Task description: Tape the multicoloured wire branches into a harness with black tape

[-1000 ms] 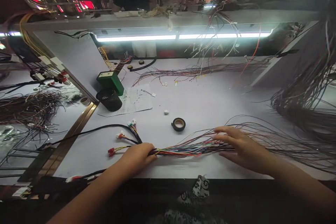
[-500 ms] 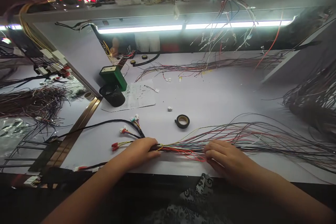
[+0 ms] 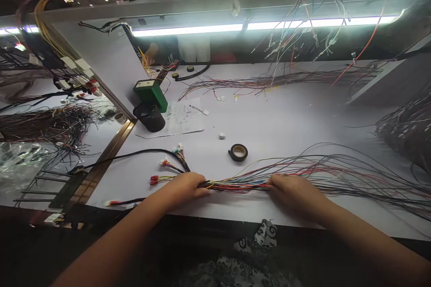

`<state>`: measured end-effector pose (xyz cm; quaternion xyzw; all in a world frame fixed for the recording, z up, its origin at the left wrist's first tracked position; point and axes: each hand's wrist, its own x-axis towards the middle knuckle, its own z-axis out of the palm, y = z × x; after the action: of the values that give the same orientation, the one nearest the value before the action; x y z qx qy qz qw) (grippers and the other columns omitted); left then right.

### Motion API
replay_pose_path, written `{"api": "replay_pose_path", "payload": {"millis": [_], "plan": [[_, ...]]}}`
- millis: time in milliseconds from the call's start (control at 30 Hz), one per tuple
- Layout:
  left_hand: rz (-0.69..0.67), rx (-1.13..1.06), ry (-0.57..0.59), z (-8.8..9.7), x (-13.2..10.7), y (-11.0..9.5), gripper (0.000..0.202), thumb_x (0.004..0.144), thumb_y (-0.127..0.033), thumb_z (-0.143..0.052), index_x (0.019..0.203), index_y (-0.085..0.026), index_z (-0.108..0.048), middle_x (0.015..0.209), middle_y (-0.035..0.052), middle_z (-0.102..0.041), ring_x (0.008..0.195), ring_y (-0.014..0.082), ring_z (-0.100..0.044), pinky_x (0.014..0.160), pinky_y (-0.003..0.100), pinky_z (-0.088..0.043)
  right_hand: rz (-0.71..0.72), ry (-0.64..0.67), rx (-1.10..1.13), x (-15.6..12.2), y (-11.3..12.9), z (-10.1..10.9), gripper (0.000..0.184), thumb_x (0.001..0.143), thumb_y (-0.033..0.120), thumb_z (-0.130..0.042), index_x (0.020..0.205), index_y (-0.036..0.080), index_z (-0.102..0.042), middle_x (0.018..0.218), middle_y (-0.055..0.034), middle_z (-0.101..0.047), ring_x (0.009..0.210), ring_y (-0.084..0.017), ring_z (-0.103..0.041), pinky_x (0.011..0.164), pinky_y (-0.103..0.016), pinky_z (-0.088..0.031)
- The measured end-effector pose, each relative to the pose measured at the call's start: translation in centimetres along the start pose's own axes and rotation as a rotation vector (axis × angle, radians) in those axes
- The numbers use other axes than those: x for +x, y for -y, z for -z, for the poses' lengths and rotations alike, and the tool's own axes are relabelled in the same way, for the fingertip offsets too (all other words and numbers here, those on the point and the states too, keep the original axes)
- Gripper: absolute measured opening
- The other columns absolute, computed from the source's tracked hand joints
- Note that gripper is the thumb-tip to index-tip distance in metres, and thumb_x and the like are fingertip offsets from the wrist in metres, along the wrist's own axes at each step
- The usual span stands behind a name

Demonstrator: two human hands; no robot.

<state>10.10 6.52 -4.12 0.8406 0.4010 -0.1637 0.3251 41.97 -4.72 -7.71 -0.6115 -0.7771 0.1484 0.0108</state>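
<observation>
A bundle of thin coloured wires (image 3: 239,184) lies along the near edge of the white table (image 3: 286,121). My left hand (image 3: 183,188) is closed round the bundle where the wires gather, just right of the branches ending in small red and white connectors (image 3: 164,162). My right hand (image 3: 292,190) is closed on the same bundle a little further right; beyond it the wires (image 3: 353,175) fan out loosely to the right. A black sleeved cable (image 3: 124,157) runs off to the left from the branches.
A roll of black tape (image 3: 238,152) lies just behind the bundle. Further back left are a green box (image 3: 151,92), a black cup (image 3: 150,117) and a printed sheet (image 3: 183,119). More wire bundles (image 3: 269,81) lie at the back and right (image 3: 404,128). A small white connector (image 3: 222,135) lies loose.
My right hand slid left along the wires and closed on the bundle, drawing the loose wires together. My left hand kept its grip in place.
</observation>
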Motion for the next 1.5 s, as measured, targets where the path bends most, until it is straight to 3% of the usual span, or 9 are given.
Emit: {"api": "replay_pose_path", "payload": {"millis": [233, 367, 433, 633, 867, 1000, 1200, 1400, 1500], "plan": [[-0.025, -0.048, 0.056, 0.2, 0.2, 0.1, 0.038, 0.085, -0.054, -0.047, 0.081, -0.019, -0.061, 0.081, 0.0047, -0.065, 0.072, 0.02, -0.058, 0.057, 0.027, -0.033, -0.133, -0.064, -0.035, 1.8, -1.0, 0.7, 0.022, 0.097, 0.037, -0.046, 0.085, 0.022, -0.057, 0.075, 0.0, -0.066, 0.067, -0.02, -0.061, 0.054, -0.028, -0.034], [-0.04, -0.09, 0.102, 1.0, 0.5, 0.5, 0.04, 0.084, -0.057, -0.047, 0.08, -0.02, -0.06, 0.076, 0.0021, -0.063, 0.065, 0.0173, -0.055, 0.053, 0.027, -0.03, 0.173, -0.416, -0.069, 1.0, -0.1, 1.5, 0.012, 0.096, 0.025, -0.048, 0.095, 0.022, -0.06, 0.1, -0.0053, -0.065, 0.092, -0.023, -0.058, 0.08, -0.036, -0.041], [-0.043, -0.11, 0.119, 1.2, 0.6, 0.6, 0.04, 0.084, -0.057, -0.047, 0.079, -0.02, -0.06, 0.074, 0.0014, -0.062, 0.064, 0.0164, -0.054, 0.052, 0.027, -0.03, 0.368, -0.487, -0.088, 0.7, 0.8, 1.4, 0.019, 0.095, 0.014, -0.044, 0.093, 0.023, -0.061, 0.102, -0.0046, -0.064, 0.092, -0.021, -0.055, 0.084, -0.037, -0.039], [-0.054, -0.115, 0.133, 1.2, 0.7, 0.7, 0.039, 0.083, -0.056, -0.049, 0.08, -0.02, -0.06, 0.075, 0.001, -0.061, 0.064, 0.0158, -0.052, 0.053, 0.026, -0.031, 0.407, -0.329, -0.114, 1.3, 1.8, -0.1, 0.025, 0.095, 0.01, -0.041, 0.103, 0.019, -0.064, 0.084, -0.0053, -0.062, 0.075, -0.019, -0.052, 0.066, -0.03, -0.039], [-0.054, -0.14, 0.16, 1.6, 0.6, 0.8, 0.036, 0.08, -0.056, -0.053, 0.085, -0.02, -0.061, 0.08, 0.001, -0.062, 0.067, 0.0158, -0.053, 0.054, 0.025, -0.033, 0.41, -0.213, -0.089, 1.9, 1.5, 0.9, 0.033, 0.092, 0.004, -0.041, 0.113, 0.021, -0.06, 0.102, -0.0059, -0.063, 0.088, -0.02, -0.056, 0.073, -0.029, -0.043], [-0.058, -0.133, 0.169, 1.7, 0.7, 0.8, 0.036, 0.079, -0.055, -0.054, 0.087, -0.021, -0.061, 0.081, 0.0011, -0.062, 0.068, 0.0162, -0.054, 0.055, 0.026, -0.033, 0.423, -0.158, -0.104, 2.3, 1.8, 1.2, 0.029, 0.093, 0.008, -0.046, 0.111, 0.024, -0.06, 0.1, -0.0027, -0.062, 0.089, -0.02, -0.055, 0.072, -0.03, -0.042], [-0.073, -0.136, 0.163, 1.5, 0.6, 1.0, 0.036, 0.079, -0.055, -0.056, 0.092, -0.022, -0.063, 0.085, 0.0012, -0.064, 0.074, 0.0177, -0.057, 0.058, 0.026, -0.035, 0.427, -0.173, -0.217, 2.6, 2.1, 0.8, 0.019, 0.093, 0.009, -0.044, 0.095, 0.019, -0.06, 0.084, -0.0019, -0.06, 0.075, -0.019, -0.053, 0.063, -0.031, -0.038], [-0.107, -0.17, 0.146, 1.5, 0.1, 0.9, 0.036, 0.084, -0.051, -0.052, 0.102, -0.022, -0.064, 0.094, 0.003, -0.066, 0.081, 0.0193, -0.059, 0.063, 0.026, -0.037, 0.565, -0.352, -0.183, 1.6, 2.8, 1.8, 0.019, 0.093, 0.009, -0.041, 0.098, 0.017, -0.057, 0.102, -0.0076, -0.061, 0.088, -0.021, -0.054, 0.073, -0.032, -0.038], [-0.1, -0.159, 0.137, 1.6, -0.1, 0.7, 0.036, 0.084, -0.052, -0.051, 0.099, -0.022, -0.063, 0.093, 0.0037, -0.066, 0.08, 0.0197, -0.059, 0.061, 0.026, -0.037, 0.576, -0.326, -0.183, 1.6, 3.1, 1.9, 0.019, 0.093, 0.009, -0.04, 0.096, 0.018, -0.057, 0.077, -0.0026, -0.059, 0.07, -0.018, -0.051, 0.064, -0.031, -0.033]]}}
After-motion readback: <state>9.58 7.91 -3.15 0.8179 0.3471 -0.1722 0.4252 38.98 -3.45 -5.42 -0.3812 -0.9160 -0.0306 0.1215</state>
